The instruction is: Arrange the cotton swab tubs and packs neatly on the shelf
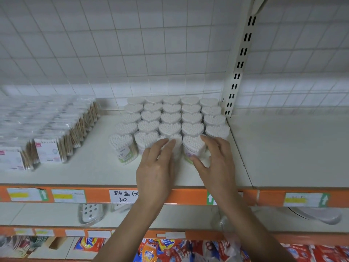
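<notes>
White front-row tub (192, 144) sits inside right grip (217, 163); left grip (156, 167) touches neighbouring tub (177, 138).

White wire-grid back panel (132, 44), slotted cream upright (239, 59), orange-edged shelf (85, 171).

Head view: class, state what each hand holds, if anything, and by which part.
The right hand grips a front-row heart-shaped tub by its side wall. The left hand only rests straight fingers on the top edge of the neighbouring tub.
</notes>
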Available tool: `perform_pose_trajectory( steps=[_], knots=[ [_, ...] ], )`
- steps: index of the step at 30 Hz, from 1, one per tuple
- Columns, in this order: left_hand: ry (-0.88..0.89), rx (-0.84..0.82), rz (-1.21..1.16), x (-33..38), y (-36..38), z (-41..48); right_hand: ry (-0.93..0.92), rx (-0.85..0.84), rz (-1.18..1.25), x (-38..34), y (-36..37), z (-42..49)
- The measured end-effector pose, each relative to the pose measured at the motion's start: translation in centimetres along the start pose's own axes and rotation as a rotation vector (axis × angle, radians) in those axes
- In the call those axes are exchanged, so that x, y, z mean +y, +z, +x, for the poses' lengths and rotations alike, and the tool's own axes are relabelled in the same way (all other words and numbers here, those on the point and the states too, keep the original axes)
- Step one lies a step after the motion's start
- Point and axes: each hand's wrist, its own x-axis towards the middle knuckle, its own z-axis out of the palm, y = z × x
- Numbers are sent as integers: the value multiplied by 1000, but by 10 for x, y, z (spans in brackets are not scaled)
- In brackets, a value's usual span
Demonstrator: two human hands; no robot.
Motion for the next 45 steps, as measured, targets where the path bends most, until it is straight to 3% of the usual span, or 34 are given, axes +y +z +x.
perform_pose_trajectory(
  steps=[5,13,24,36,45],
  knots=[
    [-77,51,-3,-15,-15,7,-162,161,-91,-18,-5,1],
    [-80,-14,55,-50,-21,11,-311,35,-80,-45,27,2],
    [7,151,34,-75,-43,19,-333,27,-128,-73,48,9],
    [38,22,4,-103,-46,16,-333,-29,-189,-92,72,8],
    [64,24,-75,-114,-72,17,-246,82,-219,-109,65,-6]
  ],
)
